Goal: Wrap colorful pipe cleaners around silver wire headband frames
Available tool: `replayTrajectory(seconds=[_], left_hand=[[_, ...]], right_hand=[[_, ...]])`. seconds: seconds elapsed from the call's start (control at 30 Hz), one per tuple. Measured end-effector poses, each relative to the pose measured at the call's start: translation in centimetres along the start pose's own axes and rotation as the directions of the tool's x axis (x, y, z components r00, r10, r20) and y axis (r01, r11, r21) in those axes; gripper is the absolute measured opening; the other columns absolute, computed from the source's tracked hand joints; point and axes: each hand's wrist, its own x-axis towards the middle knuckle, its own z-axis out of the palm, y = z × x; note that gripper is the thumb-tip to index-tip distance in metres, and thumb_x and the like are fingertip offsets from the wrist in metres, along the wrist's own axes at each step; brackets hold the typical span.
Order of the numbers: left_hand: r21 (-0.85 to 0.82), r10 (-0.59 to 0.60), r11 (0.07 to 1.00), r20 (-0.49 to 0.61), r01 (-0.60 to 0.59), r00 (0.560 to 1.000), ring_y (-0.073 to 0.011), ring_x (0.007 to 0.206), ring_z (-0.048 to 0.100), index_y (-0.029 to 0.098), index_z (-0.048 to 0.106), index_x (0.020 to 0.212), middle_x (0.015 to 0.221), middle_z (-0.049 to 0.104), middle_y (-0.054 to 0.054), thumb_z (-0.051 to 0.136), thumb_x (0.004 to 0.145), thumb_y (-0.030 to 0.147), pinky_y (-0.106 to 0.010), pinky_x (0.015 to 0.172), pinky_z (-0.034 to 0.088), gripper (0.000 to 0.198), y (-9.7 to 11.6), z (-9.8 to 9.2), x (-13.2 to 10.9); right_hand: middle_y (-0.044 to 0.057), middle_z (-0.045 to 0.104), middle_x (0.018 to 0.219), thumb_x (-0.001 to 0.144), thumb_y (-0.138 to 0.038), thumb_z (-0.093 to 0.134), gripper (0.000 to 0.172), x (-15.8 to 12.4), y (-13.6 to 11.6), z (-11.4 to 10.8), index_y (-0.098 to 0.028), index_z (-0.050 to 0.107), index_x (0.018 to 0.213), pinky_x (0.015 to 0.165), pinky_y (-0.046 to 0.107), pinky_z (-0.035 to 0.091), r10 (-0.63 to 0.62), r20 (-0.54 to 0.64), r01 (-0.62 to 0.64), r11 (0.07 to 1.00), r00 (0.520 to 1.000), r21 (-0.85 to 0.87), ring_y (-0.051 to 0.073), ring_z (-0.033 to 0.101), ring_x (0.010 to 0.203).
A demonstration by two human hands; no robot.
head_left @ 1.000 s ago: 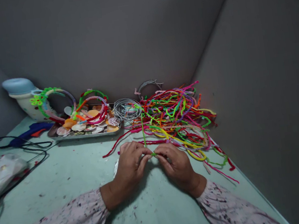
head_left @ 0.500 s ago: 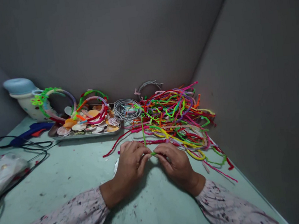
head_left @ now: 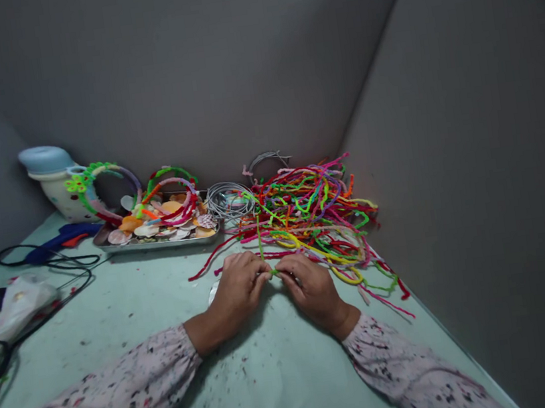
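Note:
A thin green pipe cleaner point(head_left: 259, 236) is pinched between my two hands over the table's middle, one length of it sticking up past my left fingers. My left hand point(head_left: 239, 288) is closed on it, thumb against forefinger. Facing it, my right hand point(head_left: 313, 287) is closed on the short green piece between the fingertips, which are nearly touching. Just beyond the hands lies a tangled pile of colourful pipe cleaners point(head_left: 310, 202). Part of a small shiny item point(head_left: 213, 293) shows beside my left hand, mostly hidden by it.
Behind to the left, a metal tray point(head_left: 157, 244) holds shells, with fuzzy-wrapped hoops point(head_left: 96, 204) over it. Coiled grey wire point(head_left: 230, 201) sits beside it. Further left are a blue glue gun point(head_left: 59, 242), black cables point(head_left: 88, 272), a plastic bag point(head_left: 27, 304) and a blue-lidded container point(head_left: 53, 182).
The view has shifted slightly. Both hands keep their pinch on the green pipe cleaner, with little other visible movement.

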Motion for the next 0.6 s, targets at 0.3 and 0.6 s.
replayTrajectory(seconds=[0.3, 0.6], left_hand=[[0.054, 0.097, 0.994, -0.066, -0.093, 0.993, -0.0181, 0.088, 0.051, 0.019, 0.061, 0.099, 0.091, 0.061, -0.004, 0.045, 0.091, 0.016, -0.037, 0.083, 0.035, 0.018, 0.12, -0.1, -0.87], [0.073, 0.105, 0.992, -0.046, -0.101, 0.993, -0.0188, 0.086, 0.049, 0.017, 0.058, 0.092, 0.087, 0.059, -0.005, 0.04, 0.094, 0.021, -0.036, 0.08, 0.034, 0.019, 0.3, -0.17, -0.85]], right_hand=[[0.007, 0.066, 0.097, 0.087, -0.015, 0.052, 0.017, -0.08, -0.57, -0.45, -0.02, 0.059, 0.102, 0.082, 0.033, 0.051, -0.003, -0.043, 0.004, 1.0, 0.999, 0.002, 0.018, 0.061, 0.094], [0.008, 0.065, 0.095, 0.088, -0.016, 0.052, 0.016, -0.04, -0.82, -0.43, -0.021, 0.058, 0.102, 0.081, 0.036, 0.052, -0.044, -0.047, 0.044, 0.999, 0.998, -0.004, 0.019, 0.06, 0.092]])
